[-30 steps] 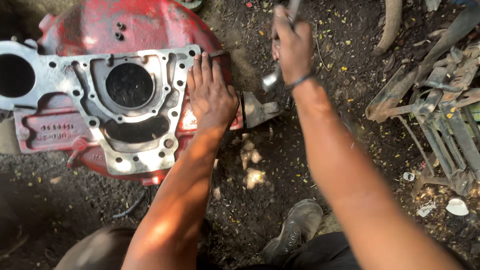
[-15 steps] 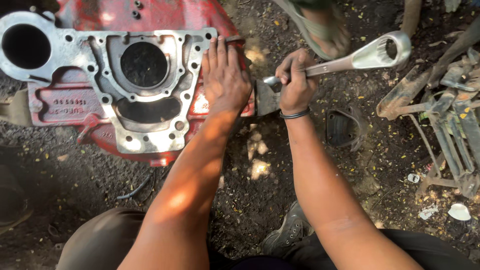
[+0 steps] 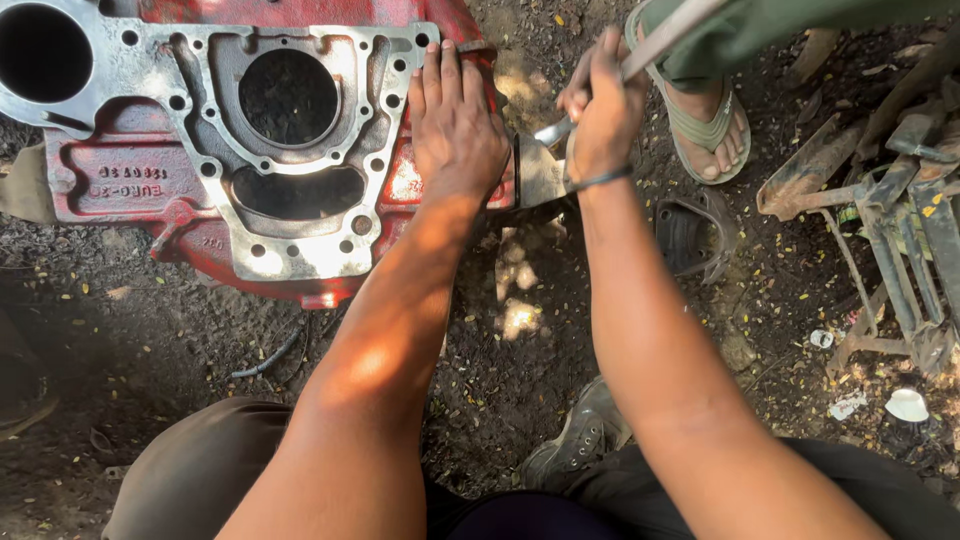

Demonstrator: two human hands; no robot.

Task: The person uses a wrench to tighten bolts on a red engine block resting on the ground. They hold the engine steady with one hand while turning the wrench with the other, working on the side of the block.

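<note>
Wrench (image 3: 640, 55) swung up since before; right hand (image 3: 600, 110) fingers wrapped round, left hand (image 3: 455, 125) flat.

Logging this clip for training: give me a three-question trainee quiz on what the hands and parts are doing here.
1. True or false: the left hand lies flat on the red housing.
2. What does the right hand grip?
A. a hammer
B. a wrench
C. a rag
3. Whose sandalled foot is beside the right hand: the worker's own or another person's?

Key:
1. True; the palm is down on the housing's right edge.
2. B; the fingers are closed round the metal handle.
3. Another person's; the worker's own shoe is lower, between the arms.
</note>
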